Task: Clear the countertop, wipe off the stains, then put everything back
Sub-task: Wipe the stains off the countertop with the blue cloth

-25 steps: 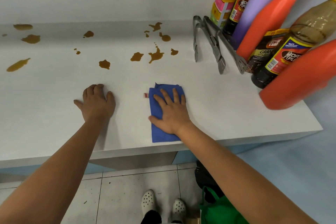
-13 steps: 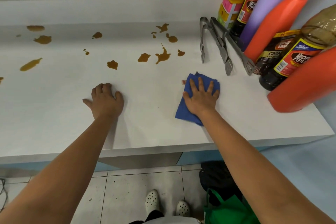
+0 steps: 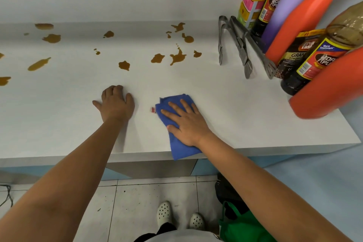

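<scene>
The right hand [image 3: 187, 124] is pressing flat, fingers spread, on a blue cloth [image 3: 177, 139] lying at the near edge of the white bench [image 3: 225, 104], one corner hanging over. The left hand [image 3: 115, 103] is resting palm-down beside it, gripping nothing. Brown stains [image 3: 177, 57] are sitting farther back. Metal tongs [image 3: 242, 49] are lying near the bottles [image 3: 300, 19] at the right.

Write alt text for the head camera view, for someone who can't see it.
A right hand presses a blue cloth flat on a white countertop while the left hand rests beside it. Brown stains remain behind; tongs and bottles stand right.
</scene>
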